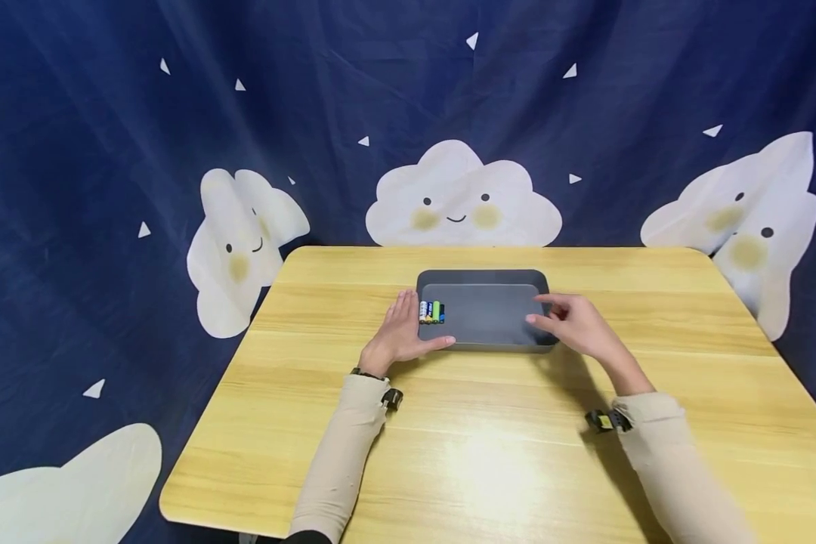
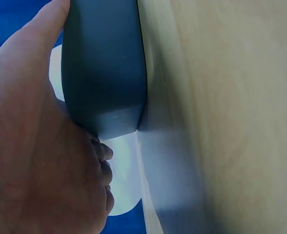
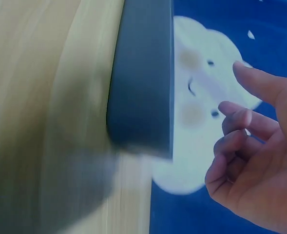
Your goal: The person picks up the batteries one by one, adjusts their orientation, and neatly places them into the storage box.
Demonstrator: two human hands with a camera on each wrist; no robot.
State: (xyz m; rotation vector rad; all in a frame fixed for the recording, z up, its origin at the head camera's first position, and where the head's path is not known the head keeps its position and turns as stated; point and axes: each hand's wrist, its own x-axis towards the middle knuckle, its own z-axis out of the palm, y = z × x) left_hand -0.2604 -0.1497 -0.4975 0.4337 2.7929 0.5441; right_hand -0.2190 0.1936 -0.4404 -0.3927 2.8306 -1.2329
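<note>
A dark grey rectangular tray [image 1: 483,313] lies on the wooden table. Several batteries [image 1: 431,312], with white, blue, green and dark wrappers, sit side by side at its left end. My left hand [image 1: 404,330] rests against the tray's left side, fingers straight and thumb stretched along the front rim. In the left wrist view, that palm lies by the tray's outer wall [image 2: 104,68]. Over the tray's right end hovers my right hand [image 1: 574,323], thumb and index finger apart with nothing between them. The right wrist view shows its other fingers [image 3: 226,170] loosely curled, beside the tray's wall [image 3: 141,83].
The light wooden table [image 1: 449,431] extends around the tray on all sides. Behind it hangs a dark blue curtain [image 1: 408,75] printed with white clouds [image 1: 462,181] and small triangles. Both forearms reach in from the front edge, with straps on the wrists.
</note>
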